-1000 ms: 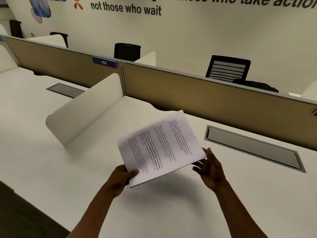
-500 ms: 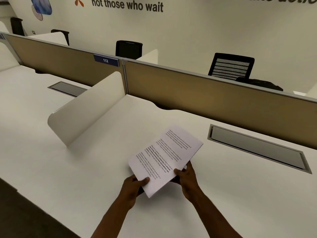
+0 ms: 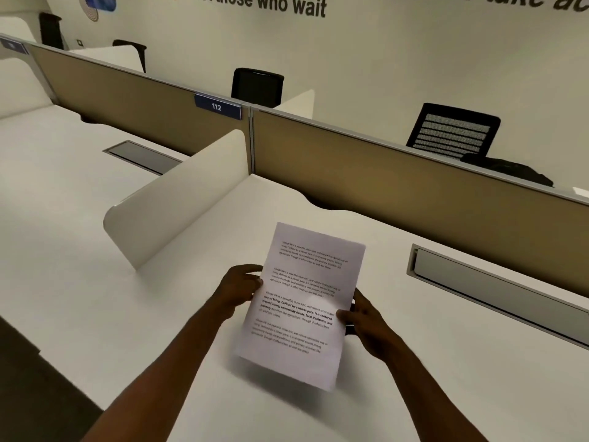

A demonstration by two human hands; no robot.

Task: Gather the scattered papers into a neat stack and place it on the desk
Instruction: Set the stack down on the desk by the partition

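A stack of white printed papers [image 3: 302, 301] is held upright, slightly tilted, just above the white desk [image 3: 191, 314], its text facing me. My left hand [image 3: 239, 287] grips the stack's left edge with the fingers behind the sheets. On the right edge my right hand [image 3: 363, 323] holds it, thumb on the front. The lower edge of the stack hovers a little above the desk and throws a shadow there. No loose sheets lie anywhere else in view.
A white curved side divider [image 3: 178, 202] stands to the left of the papers. A tan partition [image 3: 382, 173] with a "112" label [image 3: 217, 106] runs along the back. A grey cable tray [image 3: 497, 291] is set into the desk at right. Black chairs [image 3: 452, 132] stand behind.
The stack has turned from lying diagonally to nearly upright. My hands have shifted from its lower edge to its left and right sides.
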